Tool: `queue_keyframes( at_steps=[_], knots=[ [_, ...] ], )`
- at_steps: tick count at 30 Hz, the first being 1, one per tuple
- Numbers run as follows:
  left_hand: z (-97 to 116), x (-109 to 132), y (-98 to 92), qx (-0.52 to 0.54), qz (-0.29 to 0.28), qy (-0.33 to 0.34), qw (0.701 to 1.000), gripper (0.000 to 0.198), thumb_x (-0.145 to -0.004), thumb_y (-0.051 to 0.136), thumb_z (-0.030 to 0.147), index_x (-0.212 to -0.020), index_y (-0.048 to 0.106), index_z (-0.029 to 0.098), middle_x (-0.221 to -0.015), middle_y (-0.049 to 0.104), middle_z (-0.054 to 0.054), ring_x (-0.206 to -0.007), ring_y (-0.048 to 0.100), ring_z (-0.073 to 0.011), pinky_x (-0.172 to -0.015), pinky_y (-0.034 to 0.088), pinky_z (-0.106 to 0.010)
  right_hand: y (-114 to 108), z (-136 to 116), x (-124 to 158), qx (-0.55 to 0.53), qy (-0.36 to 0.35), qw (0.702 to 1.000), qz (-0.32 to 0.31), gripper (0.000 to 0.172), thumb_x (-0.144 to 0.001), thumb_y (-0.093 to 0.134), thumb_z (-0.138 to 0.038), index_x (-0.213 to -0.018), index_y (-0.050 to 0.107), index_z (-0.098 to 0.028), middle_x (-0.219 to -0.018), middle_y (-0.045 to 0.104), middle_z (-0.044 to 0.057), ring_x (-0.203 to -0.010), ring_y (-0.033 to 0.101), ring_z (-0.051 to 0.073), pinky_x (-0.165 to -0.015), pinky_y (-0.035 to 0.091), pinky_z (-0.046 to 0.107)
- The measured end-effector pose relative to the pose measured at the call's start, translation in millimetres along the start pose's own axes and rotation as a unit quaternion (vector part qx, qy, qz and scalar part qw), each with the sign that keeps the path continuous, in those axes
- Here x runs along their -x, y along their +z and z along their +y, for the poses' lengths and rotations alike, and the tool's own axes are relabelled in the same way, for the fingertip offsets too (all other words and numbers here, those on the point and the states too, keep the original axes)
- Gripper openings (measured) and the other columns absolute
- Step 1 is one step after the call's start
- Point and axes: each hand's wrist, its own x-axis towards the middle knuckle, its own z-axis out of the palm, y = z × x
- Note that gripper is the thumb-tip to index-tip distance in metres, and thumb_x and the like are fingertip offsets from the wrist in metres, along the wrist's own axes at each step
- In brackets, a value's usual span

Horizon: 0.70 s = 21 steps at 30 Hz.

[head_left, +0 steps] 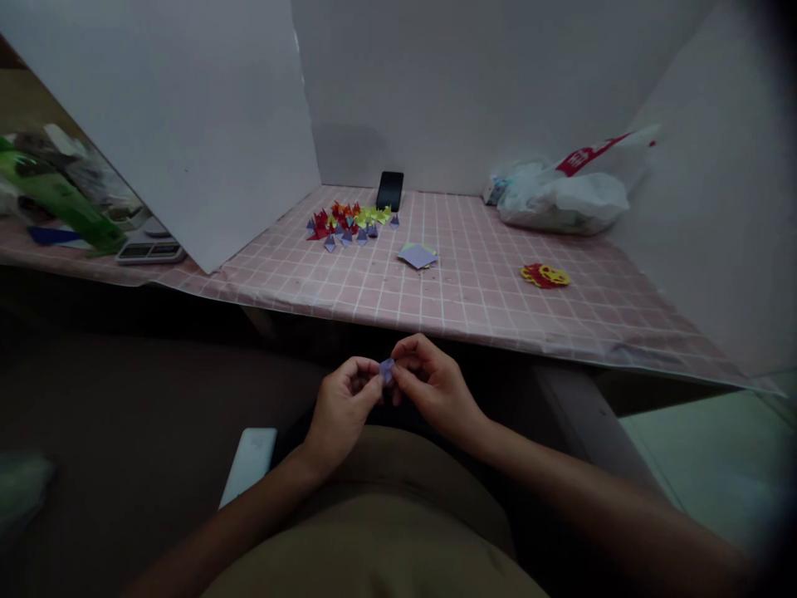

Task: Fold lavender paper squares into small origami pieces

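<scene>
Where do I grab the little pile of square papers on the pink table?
Probably pinch the paper pile by its near corner, coming from the near side. It lies flat and low, its sheets not lined up, so a fingertip may slip under that corner; the folded papers sit farther back, to the left.

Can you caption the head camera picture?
Left hand and right hand pinch small folded purple paper near a pink checked tablecloth.
</scene>
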Motion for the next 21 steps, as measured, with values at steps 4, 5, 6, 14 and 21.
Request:
queue_keyframes(
  at_steps=[4, 5, 6, 14, 21],
  knots=[
    [-1, 2, 0.6, -0.117, 0.034, 0.080, 0.989, 0.008, -0.085, 0.064, 0.024, -0.084, 0.068, 0.017, -0.078, 0.067, -0.003, -0.069, 0.061, -0.0151, -0.062, 0.047, -0.025, 1, 2, 1, 0.018, 0.000, 1.000, 0.008, 0.007, -0.088, 0.058, -0.020, -0.091, 0.051, -0.021, -0.064, 0.060, -0.005, -0.051, 0.058, 0.011, -0.052, 0.043, 0.024],
    [0, 3, 0.4, -0.142, 0.036, 0.097, 0.984, 0.008, -0.086, 0.063, 0.023, -0.085, 0.069, 0.018, -0.079, 0.067, -0.003, -0.070, 0.061, -0.0153, -0.063, 0.047, -0.025, 1, 2, 1, 0.017, 0.002, 1.000, 0.008, 0.007, -0.089, 0.058, -0.020, -0.091, 0.051, -0.021, -0.064, 0.060, -0.005, -0.051, 0.058, 0.011, -0.051, 0.043, 0.024],
    [1, 3, 0.2, -0.162, 0.037, 0.111, 0.980, 0.008, -0.086, 0.062, 0.023, -0.085, 0.069, 0.018, -0.080, 0.067, -0.003, -0.071, 0.062, -0.0155, -0.064, 0.047, -0.025, 1, 2, 1, 0.017, 0.004, 1.000, 0.007, 0.007, -0.089, 0.058, -0.021, -0.091, 0.051, -0.021, -0.063, 0.060, -0.005, -0.051, 0.058, 0.011, -0.051, 0.043, 0.024],
    [1, 5, -2.0, -0.175, 0.000, 0.143, 0.974, 0.010, -0.087, 0.065, 0.024, -0.093, 0.070, 0.018, -0.086, 0.065, -0.004, -0.078, 0.063, -0.0169, -0.070, 0.049, -0.027, -1, 3, -1, 0.019, 0.015, 1.000, -0.006, 0.008, -0.091, 0.060, -0.025, -0.089, 0.053, -0.021, -0.062, 0.059, -0.005, -0.053, 0.059, 0.012, -0.053, 0.045, 0.025],
    [9, 1, -12.2, -0.192, -0.017, 0.152, 0.969, 0.011, -0.087, 0.062, 0.019, -0.093, 0.071, 0.019, -0.087, 0.065, -0.004, -0.078, 0.061, -0.0172, -0.069, 0.046, -0.027, -16, -4, -9, 0.159, -0.063, 0.984, -0.045, 0.019, -0.086, 0.067, -0.022, -0.103, 0.058, -0.022, -0.077, 0.059, -0.001, -0.068, 0.056, 0.014, -0.063, 0.045, 0.027]
  ],
)
